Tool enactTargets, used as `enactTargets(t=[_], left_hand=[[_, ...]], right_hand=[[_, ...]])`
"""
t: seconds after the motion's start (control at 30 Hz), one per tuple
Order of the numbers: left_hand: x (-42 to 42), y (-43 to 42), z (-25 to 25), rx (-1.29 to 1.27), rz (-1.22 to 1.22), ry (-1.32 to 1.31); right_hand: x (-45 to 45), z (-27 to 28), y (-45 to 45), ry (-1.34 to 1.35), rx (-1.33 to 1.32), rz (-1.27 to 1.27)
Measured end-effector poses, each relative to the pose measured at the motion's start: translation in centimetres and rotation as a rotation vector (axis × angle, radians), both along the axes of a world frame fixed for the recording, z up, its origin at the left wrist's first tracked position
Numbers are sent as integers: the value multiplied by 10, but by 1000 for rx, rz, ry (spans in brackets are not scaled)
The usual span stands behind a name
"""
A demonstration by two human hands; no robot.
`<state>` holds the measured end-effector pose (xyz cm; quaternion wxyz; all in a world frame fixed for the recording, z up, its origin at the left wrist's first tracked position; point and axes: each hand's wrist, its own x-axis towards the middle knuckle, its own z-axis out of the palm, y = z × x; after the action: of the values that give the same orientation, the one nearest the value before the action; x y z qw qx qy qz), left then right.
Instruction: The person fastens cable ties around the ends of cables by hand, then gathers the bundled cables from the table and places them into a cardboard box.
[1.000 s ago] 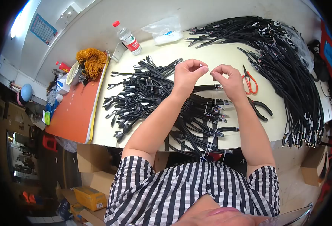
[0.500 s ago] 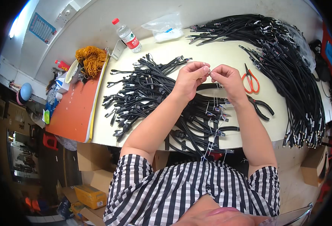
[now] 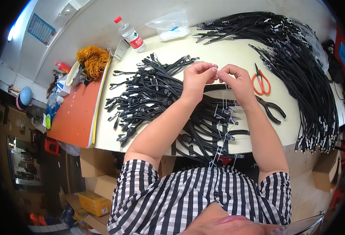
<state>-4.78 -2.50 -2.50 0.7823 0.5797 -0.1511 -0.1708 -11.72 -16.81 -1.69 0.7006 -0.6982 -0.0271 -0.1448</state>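
Head view: fingers of the left hand and right hand pinch a white strip between them, black cables below. Likely light and bendy, it suits gripping near its ends.

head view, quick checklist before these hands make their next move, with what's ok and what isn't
1. Both hands at one spot: ok, the left hand and right hand have their fingertips close together.
2. What the fingertips pinch: cannot tell, too small and partly covered.
3. Orange-handled snips lying free of the hands: ok, on the tabletop beside the right hand.
4. Black-handled pliers put down: ok, beside the right forearm.
5. Black cables below the hands untangled: not ok, many cross one another.
6. Water bottle capped: ok, red cap on.
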Motion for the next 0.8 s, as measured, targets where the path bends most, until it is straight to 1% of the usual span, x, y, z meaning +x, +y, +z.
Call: enactTargets(t=[0.2, 0.53, 0.8], left_hand=[[-3, -2, 0, -1, -3, -37], [-3, -3, -2, -16, 4, -123], [-5, -4, -2, 22, 8, -154]], right_hand=[[3, -8, -4, -1, 99, 93], [6, -12, -6, 21, 112, 95], [6, -12, -7, -3, 142, 125]])
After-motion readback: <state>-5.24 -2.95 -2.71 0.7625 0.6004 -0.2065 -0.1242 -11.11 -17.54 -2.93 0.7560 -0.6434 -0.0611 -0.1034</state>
